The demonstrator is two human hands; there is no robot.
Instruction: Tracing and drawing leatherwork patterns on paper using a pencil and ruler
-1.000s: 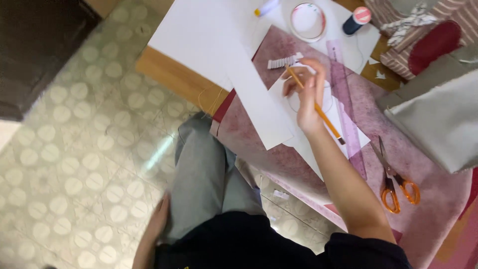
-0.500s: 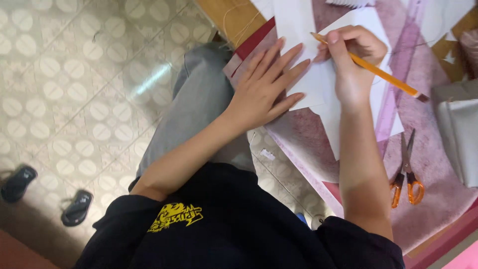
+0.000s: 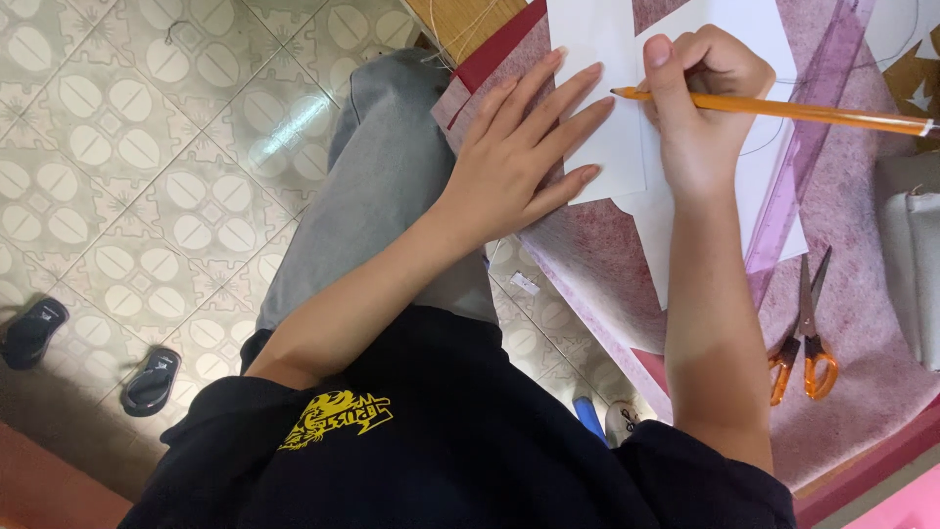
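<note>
My left hand [image 3: 529, 147] lies flat with fingers spread on a white sheet of paper [image 3: 597, 98] at the near edge of the table. My right hand [image 3: 695, 108] grips an orange pencil [image 3: 783, 111], its tip pointing left onto the paper close to my left fingertips. More white paper [image 3: 754, 186] lies under my right wrist, with a curved pencil line on it.
A pink felt mat [image 3: 862, 294] covers the table. Orange-handled scissors [image 3: 805, 338] lie right of my right forearm. A clear pink ruler [image 3: 783, 206] rests along the paper. A grey pouch [image 3: 911, 255] sits at the right edge. Black sandals [image 3: 147, 382] stand on the patterned floor tiles.
My left hand came up from beside my leg and now presses on the paper. The view has tilted down toward my lap, and my right hand holds the pencil nearer the paper's near edge.
</note>
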